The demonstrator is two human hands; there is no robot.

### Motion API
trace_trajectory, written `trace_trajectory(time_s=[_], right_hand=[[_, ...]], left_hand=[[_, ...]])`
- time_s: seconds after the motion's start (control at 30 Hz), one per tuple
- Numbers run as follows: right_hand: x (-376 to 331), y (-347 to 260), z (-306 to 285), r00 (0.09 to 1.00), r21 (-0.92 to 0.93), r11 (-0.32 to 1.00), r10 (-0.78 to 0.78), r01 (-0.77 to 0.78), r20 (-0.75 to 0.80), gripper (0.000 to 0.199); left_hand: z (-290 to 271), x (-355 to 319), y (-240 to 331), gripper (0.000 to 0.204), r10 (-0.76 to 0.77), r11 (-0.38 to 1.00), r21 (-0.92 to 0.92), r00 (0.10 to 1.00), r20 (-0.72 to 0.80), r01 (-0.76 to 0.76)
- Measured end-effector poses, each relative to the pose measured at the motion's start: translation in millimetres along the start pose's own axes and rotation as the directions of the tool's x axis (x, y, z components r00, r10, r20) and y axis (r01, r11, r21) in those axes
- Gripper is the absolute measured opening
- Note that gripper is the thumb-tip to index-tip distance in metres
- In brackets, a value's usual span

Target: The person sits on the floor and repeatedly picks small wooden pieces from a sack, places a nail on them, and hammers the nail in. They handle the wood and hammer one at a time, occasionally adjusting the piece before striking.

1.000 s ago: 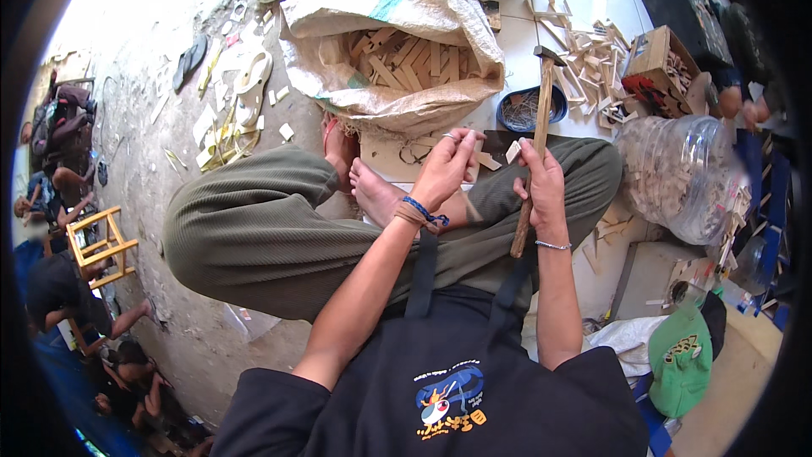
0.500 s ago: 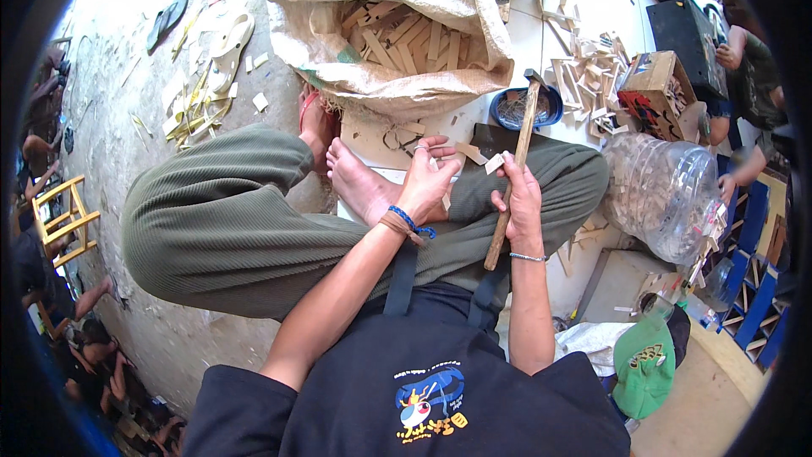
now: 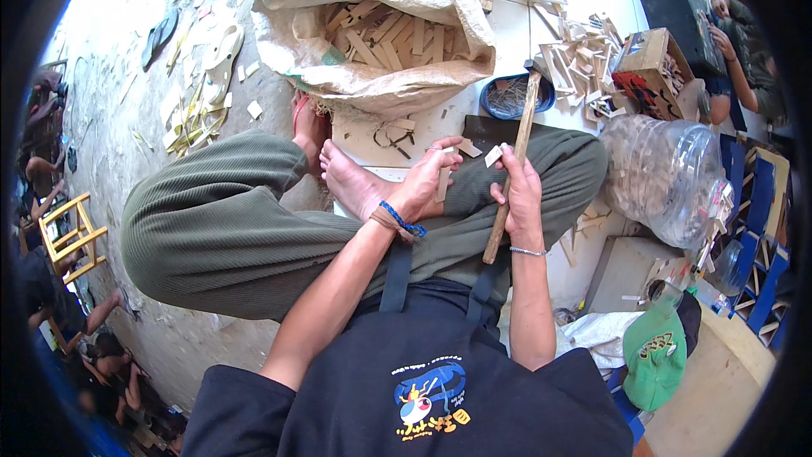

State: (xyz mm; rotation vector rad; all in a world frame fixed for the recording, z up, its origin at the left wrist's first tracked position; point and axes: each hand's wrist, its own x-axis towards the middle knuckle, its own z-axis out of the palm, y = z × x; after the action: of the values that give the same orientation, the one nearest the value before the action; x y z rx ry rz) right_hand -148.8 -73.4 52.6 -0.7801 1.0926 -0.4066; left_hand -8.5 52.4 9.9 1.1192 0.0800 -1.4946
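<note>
My right hand (image 3: 522,190) is closed around a hammer (image 3: 523,131), its wooden handle slanting across my lap and its head up by the blue tub. Between that hand's thumb and fingertip is a small pale wood piece (image 3: 493,156). Just to the left, my left hand (image 3: 420,184) has its palm partly turned up and its fingers curled, with a thin wooden strip (image 3: 444,176) held in it. Another wood piece (image 3: 469,148) lies on the dark block (image 3: 491,129) between the hands. The blue tub (image 3: 547,103) beyond holds many nails.
A white woven sack (image 3: 292,42) of wood pieces stands ahead. To the right are a wood scrap pile (image 3: 584,63), a cardboard box (image 3: 639,68), a large clear plastic jug (image 3: 660,173) and a green cap (image 3: 655,360). Other people sit at both sides.
My left hand has turned its palm up more, bringing the wooden strip into plainer sight. The right hand still grips the hammer and small piece. The whole view has shifted slightly.
</note>
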Motion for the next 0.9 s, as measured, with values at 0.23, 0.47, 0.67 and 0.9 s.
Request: trace_trajectory(time_s=[0.23, 0.47, 0.67, 0.9], right_hand=[[1.6, -0.4, -1.4, 1.000, -0.013, 1.000, -0.001, 0.001, 0.006, 0.015], [2.1, -3.6, 4.9, 0.997, -0.115, 0.990, -0.079, 0.080, 0.017, 0.017], [10.3, -16.6, 12.9, 0.976, -0.305, 0.928, -0.216, 0.212, 0.020, 0.021], [23.8, -10.3, 25.7, 0.947, -0.487, 0.824, -0.319, 0.289, 0.022, 0.021]], left_hand=[[-4.2, 6.3, -17.9, 0.052, 0.155, 0.955, 0.244, 0.986, 0.066, -0.167], [5.8, 18.1, 2.8, 0.039, 0.605, 0.518, 0.679, 0.784, 0.138, -0.520], [20.8, 46.0, 31.6, 0.028, 0.707, 0.403, 0.718, 0.691, 0.149, -0.567], [9.0, 60.0, 22.1, 0.028, 0.710, 0.468, 0.647, 0.692, 0.131, -0.602]])
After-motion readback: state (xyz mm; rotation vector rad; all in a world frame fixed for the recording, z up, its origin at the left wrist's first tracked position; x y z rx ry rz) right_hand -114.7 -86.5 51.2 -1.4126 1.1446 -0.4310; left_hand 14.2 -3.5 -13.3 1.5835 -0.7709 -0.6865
